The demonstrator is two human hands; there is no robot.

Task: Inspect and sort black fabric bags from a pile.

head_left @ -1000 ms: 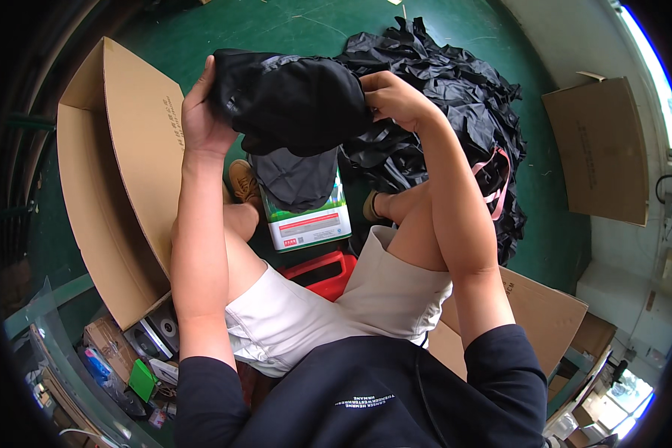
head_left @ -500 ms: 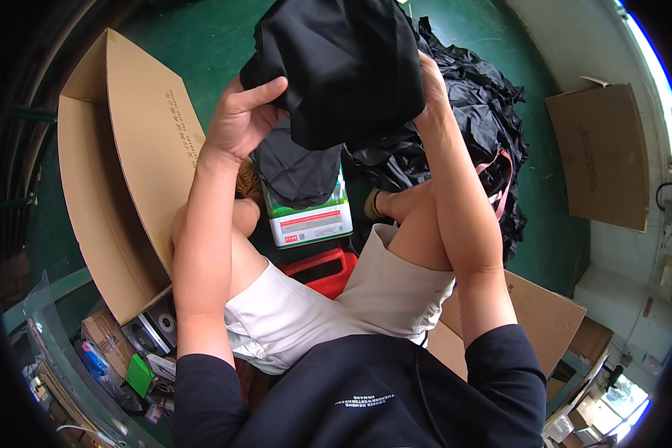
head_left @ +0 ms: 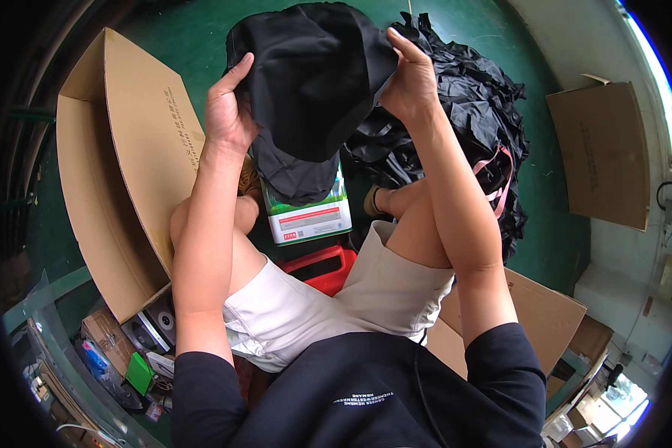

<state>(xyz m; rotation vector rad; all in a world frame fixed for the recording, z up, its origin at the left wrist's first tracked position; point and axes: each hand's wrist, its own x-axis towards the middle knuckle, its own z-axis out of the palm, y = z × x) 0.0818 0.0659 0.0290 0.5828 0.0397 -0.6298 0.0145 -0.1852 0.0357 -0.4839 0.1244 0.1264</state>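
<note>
Black cloth piece spread btwn both hands, upper centre of frame

Black cloth piece (head_left: 306, 82) is up in the air, top centre, held at opposite sides – prob. so its face hangs open and the folds show. L hand (head_left: 229, 112) is clamped on its L edge, thumb on the near face, fingers out of sight behind. R hand (head_left: 412, 78) grips the R edge, thumb up by the rim; its other fingers are hidden too. Hands well apart, cloth sagging btwn them.

Directly below, a 2nd dark cloth (head_left: 295, 179) drapes over the tin (head_left: 313, 224), mid-frame btwn the feet – the tin looks to serve as a low stand, within easy reach. Heap of black cloth (head_left: 470, 112) lies on the floor, upper R, prob. kept near the R arm for the same reason. Pink strap (head_left: 504, 183) at heap's R side.

Edges/room: tall cardboard box (head_left: 142, 134) walls off the L, its R edge just beside the L wrist, so little sideways slack there. R forearm passes in front of the heap's near side. Green floor (head_left: 179, 52) shows upper L, btwn box and cloth – some leeway fwd. Red object (head_left: 328, 276) sits below the tin, near the shorts.
</note>
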